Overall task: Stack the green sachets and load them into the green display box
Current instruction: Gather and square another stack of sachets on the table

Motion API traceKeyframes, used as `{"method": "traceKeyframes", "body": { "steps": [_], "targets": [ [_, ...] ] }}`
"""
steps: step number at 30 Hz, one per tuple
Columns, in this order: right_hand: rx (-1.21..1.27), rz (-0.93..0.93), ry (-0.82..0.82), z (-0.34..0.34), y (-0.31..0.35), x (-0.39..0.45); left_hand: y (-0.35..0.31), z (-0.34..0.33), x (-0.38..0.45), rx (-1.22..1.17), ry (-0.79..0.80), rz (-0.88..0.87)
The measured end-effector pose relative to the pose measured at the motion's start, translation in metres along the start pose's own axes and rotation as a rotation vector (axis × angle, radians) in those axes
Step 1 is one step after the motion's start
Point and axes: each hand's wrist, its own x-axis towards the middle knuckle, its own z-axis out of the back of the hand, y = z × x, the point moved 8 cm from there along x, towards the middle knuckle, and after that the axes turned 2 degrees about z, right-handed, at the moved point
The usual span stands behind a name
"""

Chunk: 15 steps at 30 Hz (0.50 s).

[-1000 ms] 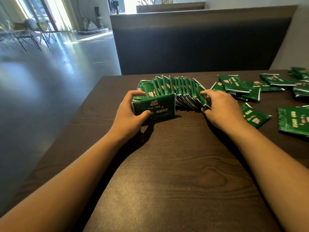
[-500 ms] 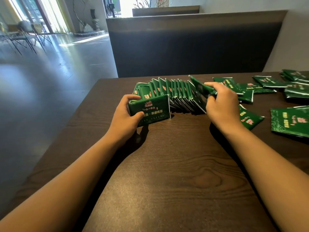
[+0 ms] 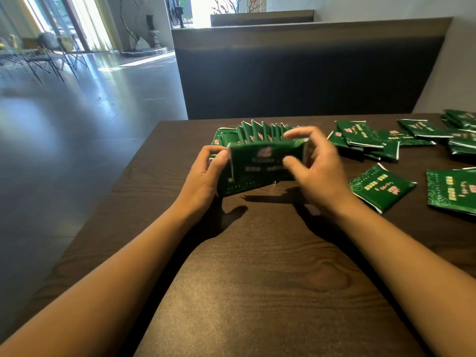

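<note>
Dark table (image 3: 257, 292), both hands' grip on front sachet (image 3: 260, 161)

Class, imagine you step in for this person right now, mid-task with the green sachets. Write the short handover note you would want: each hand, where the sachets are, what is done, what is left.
Left hand: grips the near end of the sachet row, which stands fanned on edge on the table.
Right hand: pinches one sachet, blurred, at the front of the row.
Loose sachets: lying flat to the right.
Done: many sachets gathered into the row.
Left: gather the loose ones, square the stack, load the box; no display box is in view.
</note>
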Motion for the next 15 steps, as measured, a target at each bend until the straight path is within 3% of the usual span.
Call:
{"method": "traceKeyframes", "body": {
  "steps": [2, 4, 9, 15],
  "targets": [
    [-0.300, 0.082, 0.173, -0.021, -0.007, -0.004, -0.007, -0.005, -0.004, 0.091, 0.056, -0.077],
    [-0.427, 0.166, 0.210, -0.029, -0.009, -0.005, -0.014, -0.007, -0.005, 0.291, 0.059, -0.201],
    [-0.533, 0.254, 0.118, -0.028, 0.001, -0.003, -0.021, -0.008, -0.007, 0.342, 0.024, -0.302],
    [-0.482, 0.247, 0.335, -0.046, -0.007, -0.009, -0.016, -0.013, -0.008, 0.334, 0.076, -0.261]
  ]
}}
